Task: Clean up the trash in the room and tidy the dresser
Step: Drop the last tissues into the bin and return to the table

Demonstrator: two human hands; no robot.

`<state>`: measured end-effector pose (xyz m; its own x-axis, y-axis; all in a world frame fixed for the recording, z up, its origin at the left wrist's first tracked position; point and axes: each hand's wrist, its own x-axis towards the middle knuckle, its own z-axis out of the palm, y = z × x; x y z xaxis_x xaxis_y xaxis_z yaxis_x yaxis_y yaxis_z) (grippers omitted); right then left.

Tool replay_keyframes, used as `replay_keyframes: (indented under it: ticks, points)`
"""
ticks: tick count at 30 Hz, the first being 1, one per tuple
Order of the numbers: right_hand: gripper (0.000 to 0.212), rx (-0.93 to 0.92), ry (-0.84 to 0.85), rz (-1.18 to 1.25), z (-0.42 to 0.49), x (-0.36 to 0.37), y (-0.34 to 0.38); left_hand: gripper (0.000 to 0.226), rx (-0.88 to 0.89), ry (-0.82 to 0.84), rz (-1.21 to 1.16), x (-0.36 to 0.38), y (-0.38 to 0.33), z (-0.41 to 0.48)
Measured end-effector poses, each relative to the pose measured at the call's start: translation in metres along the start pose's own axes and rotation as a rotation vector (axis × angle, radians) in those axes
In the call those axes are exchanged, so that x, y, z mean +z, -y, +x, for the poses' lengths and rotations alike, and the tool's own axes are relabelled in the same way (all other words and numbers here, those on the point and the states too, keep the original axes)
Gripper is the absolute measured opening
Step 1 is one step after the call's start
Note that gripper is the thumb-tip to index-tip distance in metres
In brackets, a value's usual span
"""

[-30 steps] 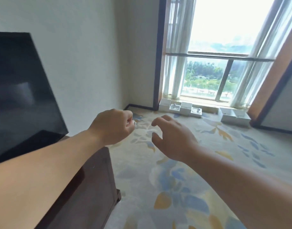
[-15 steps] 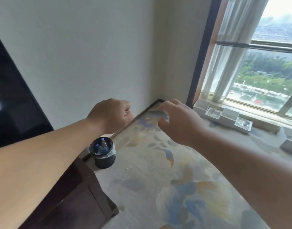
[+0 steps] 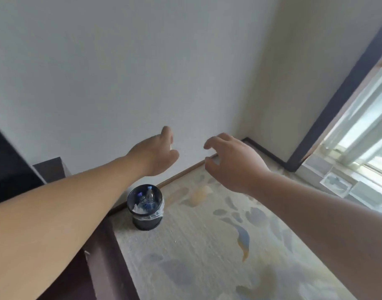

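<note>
Both hands empty, fingers spread: left hand [image 3: 155, 153], right hand [image 3: 231, 163]; no readable writing.

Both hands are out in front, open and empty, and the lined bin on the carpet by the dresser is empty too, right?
Not quite: the bin is not empty. The head view shows plastic bottles inside its clear liner. The rest holds: left hand and right hand are out in front, open and empty, and the bin stands on the carpet by the dresser.

1. A bin [image 3: 146, 210] is standing on the carpet [image 3: 207, 245], against the wall [image 3: 120, 72], just right of the dresser [image 3: 99, 245].
2. Bottles [image 3: 149, 194] are lying in it.
3. The window [image 3: 363, 126] is sitting far right.
</note>
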<state>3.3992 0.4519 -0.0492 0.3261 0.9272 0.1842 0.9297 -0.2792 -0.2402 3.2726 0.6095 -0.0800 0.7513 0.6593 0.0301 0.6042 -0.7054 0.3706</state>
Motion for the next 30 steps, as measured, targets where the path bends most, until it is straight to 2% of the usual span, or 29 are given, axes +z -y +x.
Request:
replay_keyframes:
  ticks: [7,10,16,21,26,30]
  points:
    - [0.036,-0.162,0.073,0.050,0.135,0.037,-0.036,0.013,-0.110,0.151,-0.011,0.022,0.037,0.096]
    - [0.036,-0.237,0.137,0.071,0.186,0.066,-0.054,0.024,-0.192,0.191,-0.017,0.037,0.059,0.133]
    - [0.037,-0.385,0.260,0.128,0.284,0.113,-0.088,0.038,-0.517,0.114,-0.034,0.074,0.108,0.188]
    - [0.036,-0.454,0.409,0.113,0.328,0.156,-0.101,0.046,-0.691,0.081,-0.105,0.115,0.140,0.209]
    - [0.035,-0.478,0.471,0.119,0.366,0.202,-0.103,0.035,-0.814,0.038,-0.163,0.161,0.178,0.228]
    - [0.034,-0.449,0.525,0.116,0.383,0.236,-0.106,0.036,-0.888,0.060,-0.197,0.196,0.207,0.241]
